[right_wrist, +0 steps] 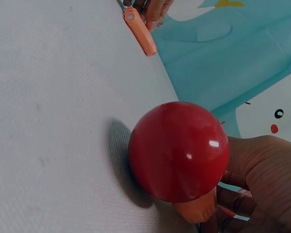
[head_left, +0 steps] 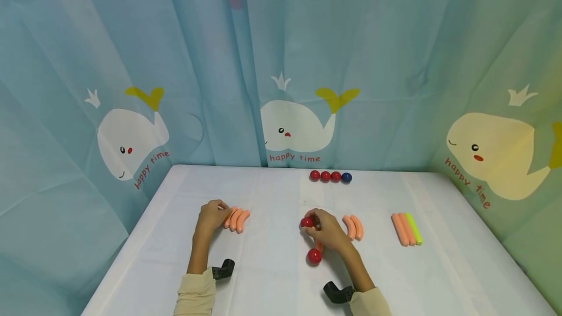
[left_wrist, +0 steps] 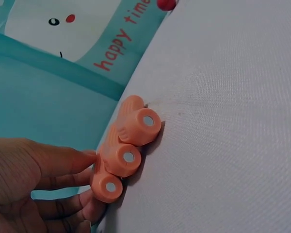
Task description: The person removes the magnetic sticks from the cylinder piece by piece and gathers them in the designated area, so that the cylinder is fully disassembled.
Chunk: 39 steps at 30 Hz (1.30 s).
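In the head view my left hand (head_left: 212,214) is at a row of curved orange rods (head_left: 242,221) on the left of the table. Its thumb and fingers pinch the leftmost rod (left_wrist: 106,187), whose end shows a pale disc. My right hand (head_left: 328,230) holds a red ball (head_left: 306,222) between thumb and fingers. An orange rod (head_left: 318,245) runs from beneath that hand to a nearer red ball (head_left: 314,256). This nearer ball (right_wrist: 179,151) fills the middle of the right wrist view and hides part of the rod and the fingers behind.
Two curved orange rods (head_left: 353,227) lie just right of my right hand. Farther right are straight orange rods (head_left: 403,229) beside a yellow-green one (head_left: 413,228). Red balls (head_left: 325,176) and a blue ball (head_left: 346,177) line the back edge, before a whale-printed curtain (head_left: 210,62).
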Each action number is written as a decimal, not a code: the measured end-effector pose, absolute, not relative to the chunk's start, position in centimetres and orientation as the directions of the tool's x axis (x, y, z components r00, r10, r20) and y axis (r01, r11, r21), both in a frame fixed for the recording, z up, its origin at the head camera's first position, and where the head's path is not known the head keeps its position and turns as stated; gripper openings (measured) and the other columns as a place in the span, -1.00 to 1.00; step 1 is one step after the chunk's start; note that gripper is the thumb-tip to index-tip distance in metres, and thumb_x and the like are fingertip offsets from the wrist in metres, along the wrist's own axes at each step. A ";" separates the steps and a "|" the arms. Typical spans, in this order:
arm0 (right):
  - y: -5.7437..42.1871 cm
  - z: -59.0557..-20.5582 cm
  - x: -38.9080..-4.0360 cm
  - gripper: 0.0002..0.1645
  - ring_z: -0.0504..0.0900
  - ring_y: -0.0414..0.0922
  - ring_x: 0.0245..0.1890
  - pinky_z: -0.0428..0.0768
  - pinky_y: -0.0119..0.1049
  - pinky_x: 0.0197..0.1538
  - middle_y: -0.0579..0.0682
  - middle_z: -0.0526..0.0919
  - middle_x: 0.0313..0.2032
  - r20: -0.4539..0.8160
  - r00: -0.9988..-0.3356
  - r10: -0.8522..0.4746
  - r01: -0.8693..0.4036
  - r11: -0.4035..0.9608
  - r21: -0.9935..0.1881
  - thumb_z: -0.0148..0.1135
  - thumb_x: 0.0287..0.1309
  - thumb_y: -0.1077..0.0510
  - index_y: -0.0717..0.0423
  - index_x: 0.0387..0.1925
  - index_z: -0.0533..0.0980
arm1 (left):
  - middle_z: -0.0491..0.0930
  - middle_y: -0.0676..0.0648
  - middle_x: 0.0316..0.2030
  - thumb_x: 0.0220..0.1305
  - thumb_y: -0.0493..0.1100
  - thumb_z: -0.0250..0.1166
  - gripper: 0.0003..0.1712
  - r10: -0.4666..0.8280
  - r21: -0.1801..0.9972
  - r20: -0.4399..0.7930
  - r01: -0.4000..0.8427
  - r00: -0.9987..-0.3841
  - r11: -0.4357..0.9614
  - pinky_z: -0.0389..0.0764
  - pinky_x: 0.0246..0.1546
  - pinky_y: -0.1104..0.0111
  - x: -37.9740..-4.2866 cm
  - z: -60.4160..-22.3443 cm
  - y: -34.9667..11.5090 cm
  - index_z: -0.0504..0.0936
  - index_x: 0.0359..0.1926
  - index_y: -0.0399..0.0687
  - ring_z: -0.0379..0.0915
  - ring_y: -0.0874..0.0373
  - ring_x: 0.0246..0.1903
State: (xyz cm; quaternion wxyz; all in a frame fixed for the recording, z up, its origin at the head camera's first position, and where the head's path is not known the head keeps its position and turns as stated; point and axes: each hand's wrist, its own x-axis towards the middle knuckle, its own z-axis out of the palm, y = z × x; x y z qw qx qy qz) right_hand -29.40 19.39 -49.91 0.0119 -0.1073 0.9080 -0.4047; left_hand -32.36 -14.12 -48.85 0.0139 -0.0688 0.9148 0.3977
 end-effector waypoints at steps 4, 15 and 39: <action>19.3 -49.9 -29.4 -0.61 0.50 -0.18 -0.25 0.56 -0.31 -0.14 -0.06 0.60 -0.24 0.053 -0.980 -0.189 -0.166 0.647 -0.744 0.44 0.04 0.19 0.11 -0.07 0.54 | 0.64 -0.15 -0.40 0.26 -0.15 0.23 -0.75 -0.112 0.725 -0.079 -0.134 -0.991 0.676 0.44 -0.51 0.37 -32.1 -48.5 -14.0 0.65 -0.20 -0.28 0.49 0.09 -0.47; 19.4 -49.9 -29.4 -0.62 0.50 -0.19 -0.25 0.54 -0.37 -0.16 -0.07 0.60 -0.25 0.070 -0.976 -0.207 -0.190 0.643 -0.742 0.44 0.03 0.17 0.11 -0.09 0.54 | 0.65 -0.15 -0.38 0.31 -0.11 0.21 -0.72 -0.123 0.709 -0.064 -0.132 -0.990 0.693 0.43 -0.52 0.36 -32.1 -48.5 -13.9 0.65 -0.15 -0.26 0.50 0.09 -0.46; 19.6 -48.0 -28.3 -0.69 0.44 -0.18 -0.41 0.46 -0.34 -0.32 -0.04 0.52 -0.46 -0.062 -0.985 -0.164 -0.089 0.773 -0.628 0.50 -0.05 0.21 0.20 -0.30 0.53 | 0.63 0.03 -0.31 0.38 -0.11 0.22 -0.79 0.267 0.794 0.154 0.280 -0.951 0.539 0.55 -0.29 0.32 -32.2 -47.1 -8.8 0.67 -0.11 -0.11 0.52 0.18 -0.27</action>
